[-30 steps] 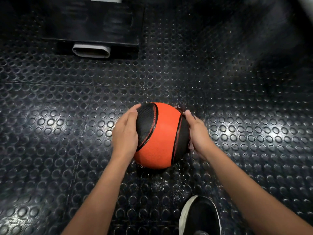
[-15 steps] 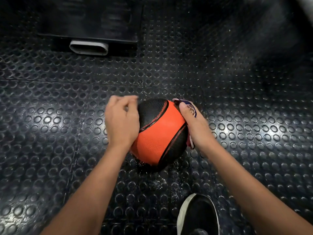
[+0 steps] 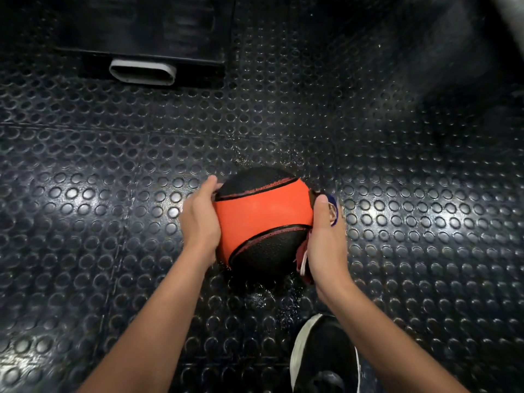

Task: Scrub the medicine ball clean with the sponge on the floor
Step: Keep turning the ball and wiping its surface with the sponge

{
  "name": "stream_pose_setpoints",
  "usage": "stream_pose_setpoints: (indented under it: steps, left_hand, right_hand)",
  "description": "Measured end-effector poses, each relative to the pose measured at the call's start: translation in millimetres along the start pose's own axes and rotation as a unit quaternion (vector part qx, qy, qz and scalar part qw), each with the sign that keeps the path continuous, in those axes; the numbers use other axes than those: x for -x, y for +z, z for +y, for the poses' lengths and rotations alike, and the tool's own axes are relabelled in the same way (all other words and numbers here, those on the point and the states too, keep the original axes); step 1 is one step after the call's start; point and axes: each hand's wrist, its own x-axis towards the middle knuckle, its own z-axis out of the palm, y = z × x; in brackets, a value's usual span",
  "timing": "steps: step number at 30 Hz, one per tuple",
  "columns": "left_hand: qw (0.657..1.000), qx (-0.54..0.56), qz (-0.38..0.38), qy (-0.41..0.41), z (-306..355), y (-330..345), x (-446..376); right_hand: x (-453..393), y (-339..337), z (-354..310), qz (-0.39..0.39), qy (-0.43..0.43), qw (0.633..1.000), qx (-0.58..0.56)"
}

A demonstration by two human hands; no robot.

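Dark studded floor (image 3: 85,222), wet below centre frame. There the ball (image 3: 262,222) sits, the left hand (image 3: 200,219) cupping its left side with fingers spread. The right hand (image 3: 326,242) presses what may be the sponge (image 3: 303,260), mostly hidden, against its right side. Scrubbing is underway; next, turn the ball to reach an unscrubbed face.

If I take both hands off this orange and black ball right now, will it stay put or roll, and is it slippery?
The medicine ball is round and sits on the studded floor, so it would probably roll a little; the studs may slow it. Water droplets glisten on the floor near it, so it is likely wet and somewhat slick, though its black panels look textured, which should help grip.
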Motion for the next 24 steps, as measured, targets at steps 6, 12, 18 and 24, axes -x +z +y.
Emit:
stream_pose_setpoints:
  steps: [6, 12, 18, 24]
  left_hand:
    - [0.998, 0.048, 0.040, -0.024, -3.2, -1.3, 31.1]
    - [0.992, 0.083, 0.094, -0.001, -2.5, 23.9, 43.1]
    - [0.996, -0.002, 0.078, 0.042, 12.5, 22.6, 38.9]
    - [0.998, -0.007, 0.036, 0.048, 12.7, 15.5, 32.4]
  right_hand:
    - [-7.4, -7.0, -15.6, -0.018, 0.035, 0.999, 0.001]
    - [-10.6, -19.4, -24.4, -0.072, 0.025, 0.997, 0.033]
    - [-27.5, -16.4, -40.5, -0.042, -0.155, 0.985, 0.070]
    - [-50.6, -5.9, -30.6, -0.138, -0.195, 0.971, 0.029]
